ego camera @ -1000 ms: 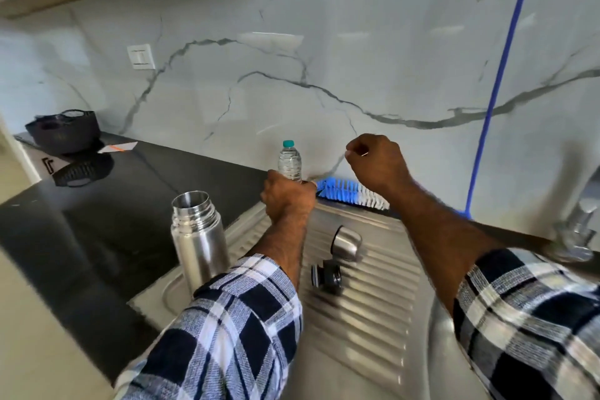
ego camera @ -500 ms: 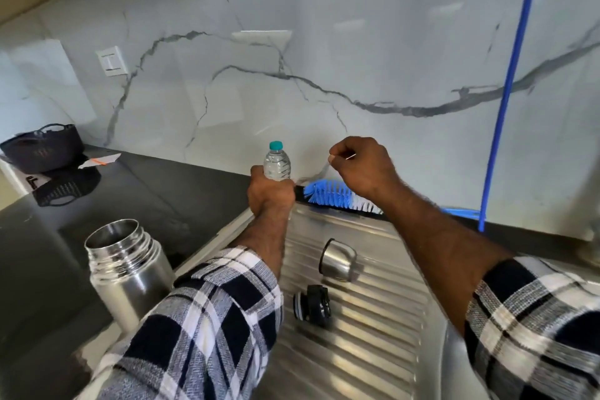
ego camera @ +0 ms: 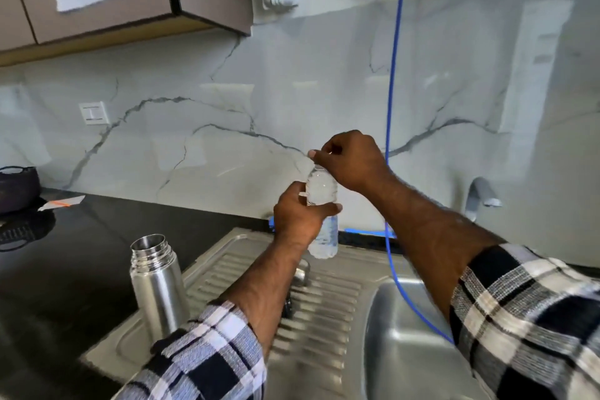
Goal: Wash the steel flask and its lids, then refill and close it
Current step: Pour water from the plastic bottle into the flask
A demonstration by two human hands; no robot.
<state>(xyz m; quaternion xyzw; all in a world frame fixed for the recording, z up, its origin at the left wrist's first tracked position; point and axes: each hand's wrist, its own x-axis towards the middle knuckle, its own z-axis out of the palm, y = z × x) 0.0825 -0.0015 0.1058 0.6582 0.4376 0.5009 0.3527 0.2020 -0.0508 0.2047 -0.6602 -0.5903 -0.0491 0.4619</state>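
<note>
The open steel flask (ego camera: 158, 282) stands upright at the left edge of the ribbed steel drainboard (ego camera: 328, 302). My left hand (ego camera: 300, 214) grips a small clear plastic water bottle (ego camera: 322, 214) around its middle, lifted above the drainboard. My right hand (ego camera: 349, 159) pinches the top of the bottle, covering its cap. A steel lid (ego camera: 303, 271) lies on the drainboard, mostly hidden behind my left forearm. A black inner lid (ego camera: 287, 307) shows only as a sliver beside that forearm.
The sink basin (ego camera: 389, 318) is at the lower right, with a blue hose (ego camera: 394, 107) hanging into it and a tap (ego camera: 477, 195) behind. Black countertop (ego camera: 65, 253) extends left, with a dark basket (ego camera: 16, 188) at the far left. Wall cabinets hang above.
My left hand has lifted the water bottle off the counter's back edge. My right hand has moved from above the blue brush onto the bottle's cap. The camera has tilted up.
</note>
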